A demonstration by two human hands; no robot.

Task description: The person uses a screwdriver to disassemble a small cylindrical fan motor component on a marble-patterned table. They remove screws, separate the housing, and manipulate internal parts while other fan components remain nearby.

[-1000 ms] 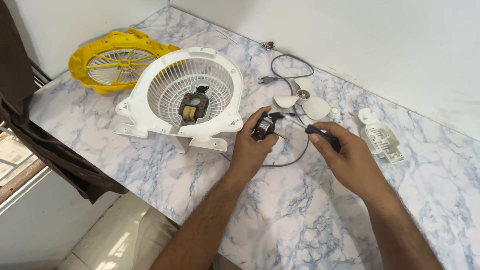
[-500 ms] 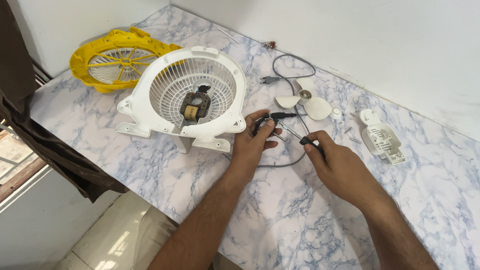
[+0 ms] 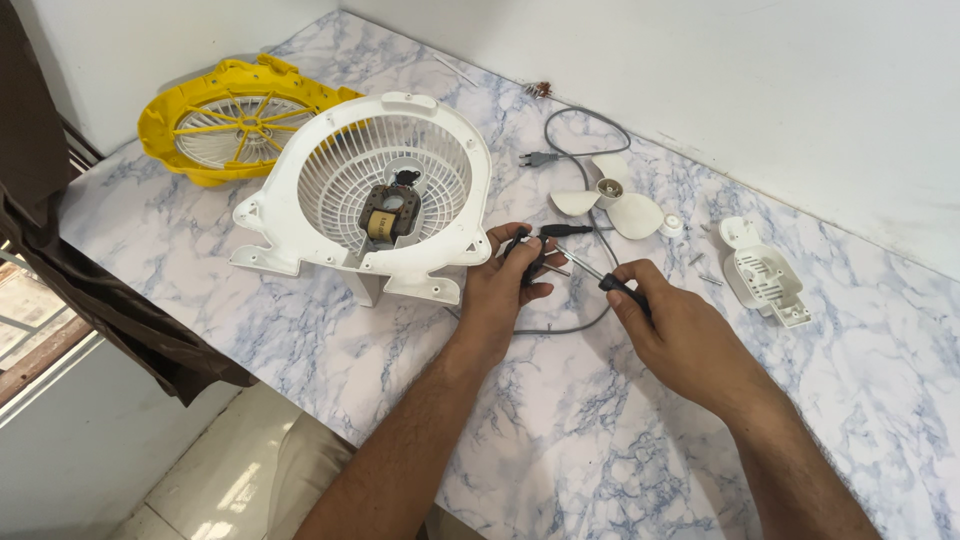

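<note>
1. My left hand (image 3: 500, 290) pinches a small black switch part (image 3: 527, 255) on the grey power cord (image 3: 575, 322), fingers closed around it, just beside the white fan housing (image 3: 300, 215).
2. My right hand (image 3: 680, 335) is wrapped around the black handle of a screwdriver (image 3: 592, 275); its thin shaft points at the black part.
3. Since a second ago, my right hand has drawn closer and the tip now meets the part, so I judge a screw is being worked.
4. The white fan blade (image 3: 610, 200), yellow front grille (image 3: 235, 125) and white cover piece (image 3: 765, 272) lie apart on the marble counter (image 3: 250, 330).
</note>
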